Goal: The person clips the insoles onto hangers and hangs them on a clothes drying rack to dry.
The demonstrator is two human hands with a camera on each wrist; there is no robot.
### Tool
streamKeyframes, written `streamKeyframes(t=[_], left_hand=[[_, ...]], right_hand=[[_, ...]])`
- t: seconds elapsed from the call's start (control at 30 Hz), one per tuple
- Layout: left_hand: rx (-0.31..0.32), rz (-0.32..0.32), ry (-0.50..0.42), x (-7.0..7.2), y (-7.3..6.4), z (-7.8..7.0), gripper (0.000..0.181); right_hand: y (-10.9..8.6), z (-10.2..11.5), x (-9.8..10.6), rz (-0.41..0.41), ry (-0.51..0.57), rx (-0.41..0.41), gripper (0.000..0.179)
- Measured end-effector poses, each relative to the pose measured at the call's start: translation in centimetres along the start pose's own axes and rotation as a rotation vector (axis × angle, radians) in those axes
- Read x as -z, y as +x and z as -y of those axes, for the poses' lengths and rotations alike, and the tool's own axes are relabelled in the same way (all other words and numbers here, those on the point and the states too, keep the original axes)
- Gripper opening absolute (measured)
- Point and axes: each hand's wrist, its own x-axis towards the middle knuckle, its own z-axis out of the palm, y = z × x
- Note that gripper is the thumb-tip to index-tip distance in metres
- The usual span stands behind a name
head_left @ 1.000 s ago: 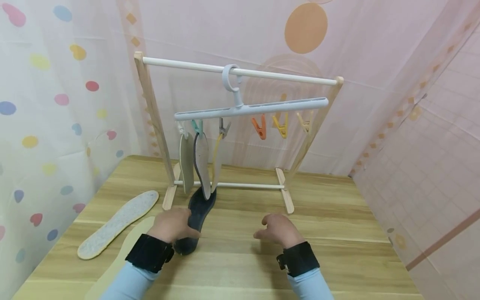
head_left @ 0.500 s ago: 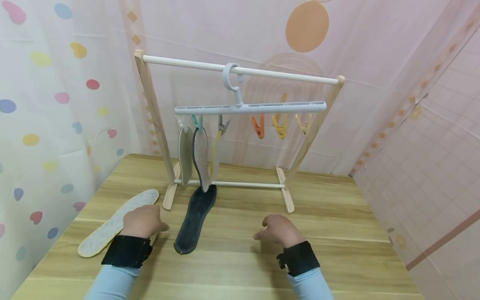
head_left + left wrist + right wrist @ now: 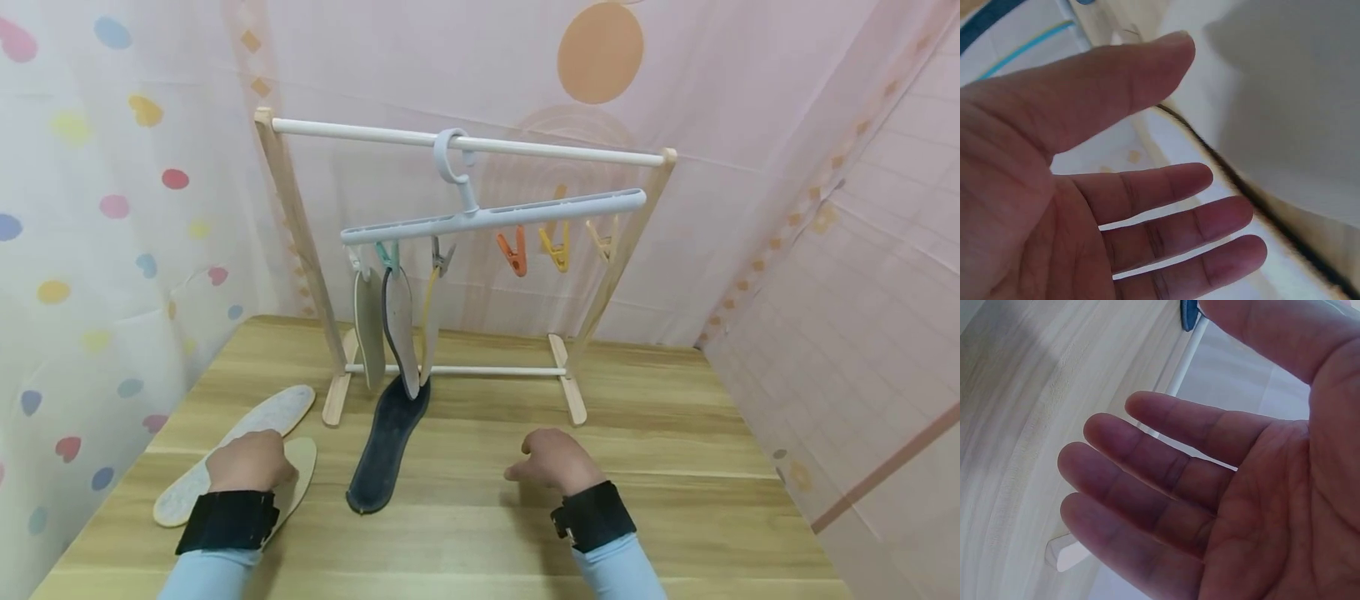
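Note:
My left hand (image 3: pixel 247 461) hovers over a beige insole (image 3: pixel 302 457) and a light grey insole (image 3: pixel 277 408) at the table's left, covering part of both. Its thumb and fingers are spread in the left wrist view, with nothing held. To its right lies a black insole (image 3: pixel 382 450). Above the table's right half, my right hand (image 3: pixel 558 461) holds nothing, its fingers loosely bent. Three insoles hang from a pale blue hanger (image 3: pixel 480 218): an olive one (image 3: pixel 369 333), a dark-edged one (image 3: pixel 400 325) and a yellow-edged one (image 3: pixel 430 325).
A wooden rack (image 3: pixel 295 217) with a white top rod (image 3: pixel 360 132) carries the hanger. An orange clip (image 3: pixel 515 252), a yellow clip (image 3: pixel 557 248) and a cream clip (image 3: pixel 602 242) hang on its right side with nothing in them. A patterned curtain (image 3: pixel 750 100) stands behind.
My left hand has moved left from beside the black insole to above the beige and light grey insoles. The right hand stays put. The hanger swings slightly.

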Motion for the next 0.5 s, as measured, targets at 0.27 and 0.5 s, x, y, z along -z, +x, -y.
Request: streamKeyframes(t=[0.27, 0.5], left_hand=[[-0.014, 0.07, 0.008, -0.6, 1.0, 1.0, 0.042], [-0.06, 0.083, -0.005, -0.8, 1.7, 0.8, 0.042]], right_hand=[[-0.8, 0.6, -0.1, -0.006, -0.007, -0.052, 0.051], [-1.6, 1.1, -0.2, -0.005, -0.002, -0.088, 0.051]])
